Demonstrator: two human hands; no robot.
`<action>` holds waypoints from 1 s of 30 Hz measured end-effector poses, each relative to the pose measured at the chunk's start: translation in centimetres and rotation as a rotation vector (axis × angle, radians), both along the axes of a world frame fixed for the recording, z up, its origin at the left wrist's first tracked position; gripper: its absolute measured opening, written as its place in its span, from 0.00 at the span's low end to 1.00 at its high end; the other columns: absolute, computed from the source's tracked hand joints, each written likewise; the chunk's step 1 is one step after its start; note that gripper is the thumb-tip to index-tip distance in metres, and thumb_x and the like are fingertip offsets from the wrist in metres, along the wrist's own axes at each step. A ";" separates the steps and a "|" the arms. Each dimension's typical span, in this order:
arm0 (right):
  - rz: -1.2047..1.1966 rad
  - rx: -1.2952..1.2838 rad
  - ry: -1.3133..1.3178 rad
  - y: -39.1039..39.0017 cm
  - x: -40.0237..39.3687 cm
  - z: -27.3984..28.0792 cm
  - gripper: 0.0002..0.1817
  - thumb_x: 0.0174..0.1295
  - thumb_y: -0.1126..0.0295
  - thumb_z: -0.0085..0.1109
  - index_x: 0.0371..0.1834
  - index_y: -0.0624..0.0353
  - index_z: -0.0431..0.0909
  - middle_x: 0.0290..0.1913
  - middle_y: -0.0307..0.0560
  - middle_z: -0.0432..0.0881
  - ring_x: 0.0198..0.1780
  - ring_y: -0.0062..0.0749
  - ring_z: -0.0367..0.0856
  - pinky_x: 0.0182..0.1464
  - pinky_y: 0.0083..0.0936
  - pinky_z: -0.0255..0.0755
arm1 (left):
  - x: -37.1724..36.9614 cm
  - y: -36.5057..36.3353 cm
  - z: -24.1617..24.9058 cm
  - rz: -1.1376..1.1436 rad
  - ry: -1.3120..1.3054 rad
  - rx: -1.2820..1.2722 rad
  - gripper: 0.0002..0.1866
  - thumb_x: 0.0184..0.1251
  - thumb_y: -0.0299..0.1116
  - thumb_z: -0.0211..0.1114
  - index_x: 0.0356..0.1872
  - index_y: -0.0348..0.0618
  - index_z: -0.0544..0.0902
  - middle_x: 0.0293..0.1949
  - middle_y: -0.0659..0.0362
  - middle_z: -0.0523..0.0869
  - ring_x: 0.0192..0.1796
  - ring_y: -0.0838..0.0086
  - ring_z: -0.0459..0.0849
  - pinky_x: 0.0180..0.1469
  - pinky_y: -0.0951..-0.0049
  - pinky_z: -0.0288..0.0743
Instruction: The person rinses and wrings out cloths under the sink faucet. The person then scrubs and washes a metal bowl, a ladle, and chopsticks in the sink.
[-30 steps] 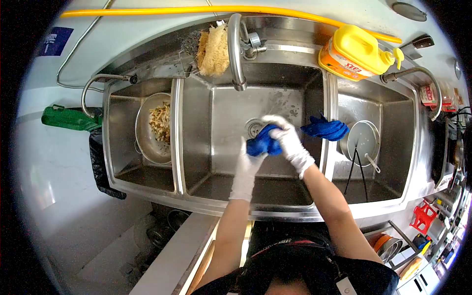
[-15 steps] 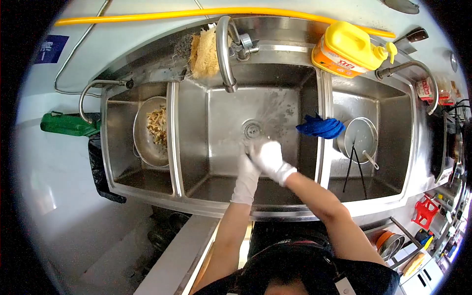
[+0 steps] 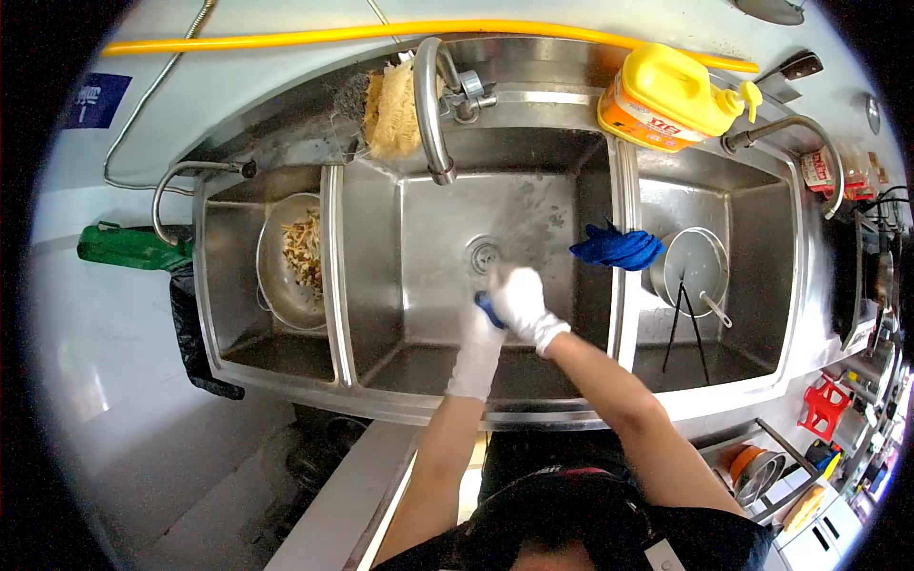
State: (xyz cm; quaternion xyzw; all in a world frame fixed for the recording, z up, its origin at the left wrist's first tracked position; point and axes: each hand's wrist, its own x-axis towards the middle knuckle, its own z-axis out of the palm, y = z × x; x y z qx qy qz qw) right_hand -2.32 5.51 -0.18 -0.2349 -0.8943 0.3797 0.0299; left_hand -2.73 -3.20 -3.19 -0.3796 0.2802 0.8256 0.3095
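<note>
Both hands wear white gloves and meet over the middle sink (image 3: 428, 219), just below its drain (image 3: 484, 255). A small dark blue thing (image 3: 490, 309) shows between my left hand (image 3: 482, 328) and my right hand (image 3: 521, 297). The fingers of both hands are blurred, so what each one grips cannot be made out. To the right of them, a blue cloth (image 3: 617, 247) hangs over the divider between the middle and right sinks. Above the middle sink stands a curved faucet (image 3: 430, 114).
The left sink holds a pan (image 3: 276, 285) with food scraps. In the right sink lie a pot (image 3: 700, 262) and black sticks (image 3: 693, 333). A yellow jug (image 3: 662, 100), a loofah sponge (image 3: 392, 114) and a yellow hose (image 3: 333, 31) are along the back.
The dark blue thing between my hands now shows more clearly. My right hand has shifted slightly, and the whole view has moved a little.
</note>
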 end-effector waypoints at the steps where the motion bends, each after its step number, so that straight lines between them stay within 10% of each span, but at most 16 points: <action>1: -0.075 -0.033 0.030 1.4 -1.0 -1.5 0.19 0.59 0.57 0.50 0.22 0.62 0.80 0.23 0.62 0.77 0.26 0.56 0.77 0.31 0.39 0.73 | 0.1 -0.7 -1.2 0.017 0.082 0.123 0.29 0.66 0.55 0.50 0.51 0.35 0.70 0.50 0.52 0.77 0.51 0.63 0.77 0.58 0.62 0.70; 3: -0.062 -0.291 0.019 3.8 -1.9 -0.8 0.19 0.61 0.59 0.54 0.23 0.67 0.78 0.19 0.57 0.78 0.19 0.43 0.77 0.27 0.34 0.71 | -1.7 -0.8 6.3 0.005 -0.001 0.046 0.28 0.67 0.54 0.49 0.52 0.36 0.69 0.50 0.51 0.77 0.50 0.60 0.78 0.57 0.62 0.71; 7: -0.154 -1.357 0.030 6.2 -2.5 1.4 0.12 0.60 0.65 0.60 0.27 0.64 0.80 0.22 0.41 0.80 0.20 0.21 0.76 0.24 0.19 0.70 | -2.0 -5.5 -0.1 0.018 0.124 -0.049 0.34 0.61 0.59 0.55 0.56 0.40 0.67 0.54 0.47 0.74 0.56 0.55 0.74 0.60 0.52 0.67; 10: 0.137 -1.038 0.002 4.3 -2.4 1.8 0.13 0.59 0.62 0.61 0.24 0.61 0.81 0.22 0.35 0.80 0.21 0.20 0.73 0.27 0.22 0.70 | -1.2 -3.2 1.3 -0.190 -0.008 0.273 0.42 0.59 0.69 0.45 0.65 0.47 0.59 0.65 0.49 0.61 0.66 0.54 0.62 0.62 0.36 0.53; 16: 0.552 -0.106 0.144 -3.3 2.9 4.7 0.23 0.56 0.48 0.56 0.22 0.59 0.79 0.20 0.49 0.77 0.23 0.38 0.78 0.26 0.32 0.70 | -1.5 -1.5 -2.4 -0.127 0.054 0.941 0.28 0.70 0.49 0.47 0.62 0.40 0.63 0.53 0.52 0.74 0.42 0.70 0.75 0.41 0.72 0.74; 18: 0.611 0.094 0.140 -4.1 4.1 7.7 0.23 0.53 0.46 0.56 0.18 0.57 0.75 0.20 0.46 0.74 0.23 0.40 0.76 0.25 0.34 0.70 | -2.0 -0.3 1.4 0.012 0.053 0.786 0.17 0.68 0.36 0.54 0.54 0.40 0.71 0.39 0.57 0.77 0.30 0.80 0.69 0.28 0.83 0.67; 21: 0.487 0.077 0.215 -4.2 4.2 7.2 0.20 0.56 0.50 0.55 0.20 0.56 0.75 0.22 0.47 0.75 0.24 0.41 0.75 0.24 0.36 0.69 | -1.7 -1.1 -1.0 -0.006 0.112 0.725 0.18 0.67 0.49 0.53 0.48 0.47 0.76 0.36 0.59 0.80 0.30 0.76 0.72 0.31 0.74 0.74; 24: 0.335 0.097 -0.015 0.8 -0.5 2.5 0.14 0.58 0.59 0.52 0.28 0.59 0.77 0.18 0.49 0.75 0.19 0.43 0.74 0.21 0.35 0.68 | -0.9 1.4 1.8 0.084 0.039 0.066 0.21 0.67 0.55 0.49 0.43 0.48 0.76 0.38 0.56 0.80 0.41 0.64 0.79 0.44 0.61 0.77; 30: 0.282 0.392 0.181 -1.4 0.9 2.7 0.11 0.60 0.66 0.46 0.33 0.59 0.77 0.18 0.50 0.77 0.19 0.45 0.76 0.21 0.35 0.70 | -1.4 0.3 1.0 -0.118 0.168 0.145 0.22 0.67 0.56 0.48 0.38 0.46 0.76 0.38 0.55 0.81 0.46 0.65 0.79 0.49 0.63 0.75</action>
